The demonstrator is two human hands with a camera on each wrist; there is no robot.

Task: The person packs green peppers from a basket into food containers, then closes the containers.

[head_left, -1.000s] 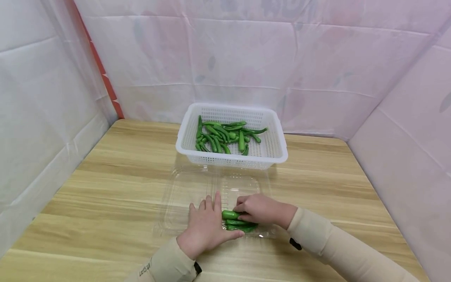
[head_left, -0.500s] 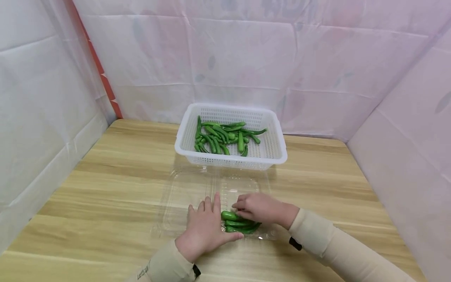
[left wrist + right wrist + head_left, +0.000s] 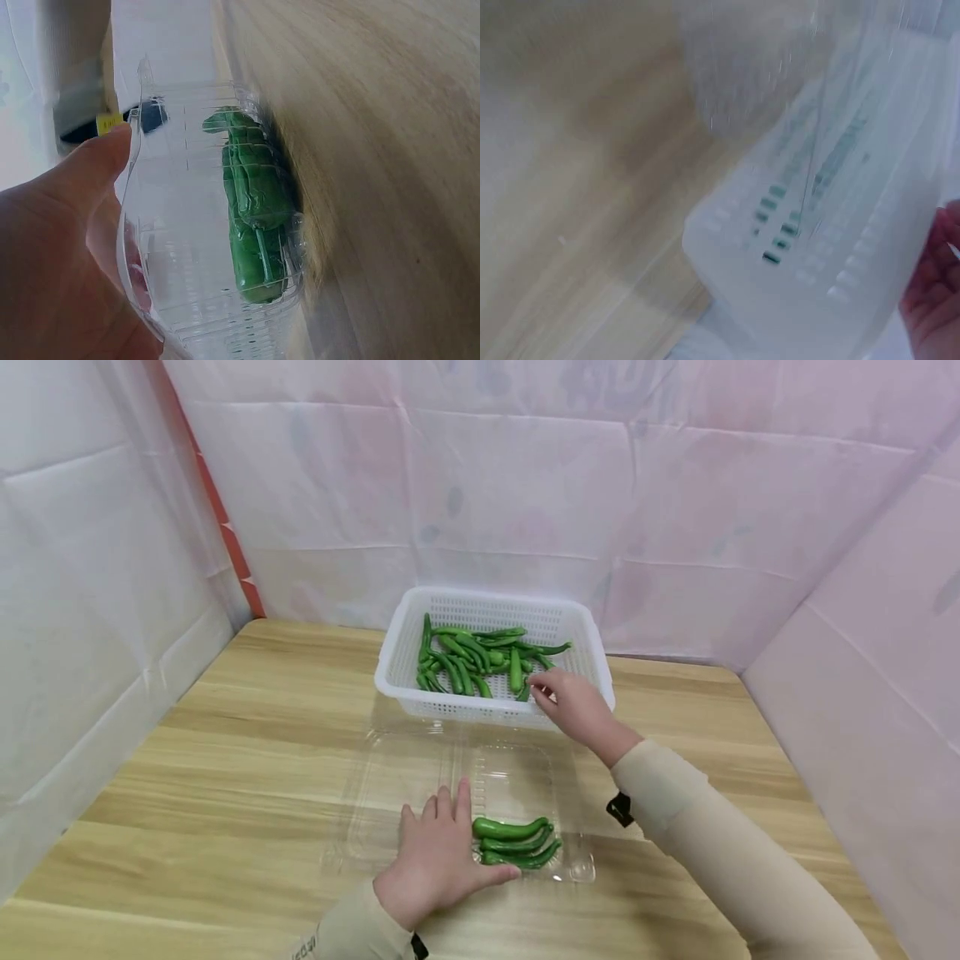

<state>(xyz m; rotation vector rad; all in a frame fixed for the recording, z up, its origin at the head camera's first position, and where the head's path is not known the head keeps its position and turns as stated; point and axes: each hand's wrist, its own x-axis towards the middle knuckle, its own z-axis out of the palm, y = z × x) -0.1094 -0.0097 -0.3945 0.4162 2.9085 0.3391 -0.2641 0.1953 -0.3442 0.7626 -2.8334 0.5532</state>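
Note:
My left hand (image 3: 435, 860) lies with spread fingers on the middle of an unfolded clear plastic clamshell box (image 3: 517, 768), its thumb along the near rim. In the left wrist view the thumb touches the box's rim (image 3: 127, 247). Three green chili peppers (image 3: 517, 843) lie side by side in the near part of the right half. My right hand (image 3: 573, 702) is over the near right part of a white perforated basket (image 3: 397, 681), fingers bent and thumb apart, fingertips close by a small green chili pepper (image 3: 522, 692). In the right wrist view this hand (image 3: 934, 292) shows at the basket's rim.
Several more green chili peppers (image 3: 461, 660) are heaped in the basket, mostly on its left and middle. It stands at the back of a wooden table (image 3: 247, 760), just behind the box. Pale cloth walls (image 3: 510, 493) enclose the table at the back and both sides.
My right hand has left the third chili pepper in the box and moved up and away to the basket. My left hand has stayed in place on the box.

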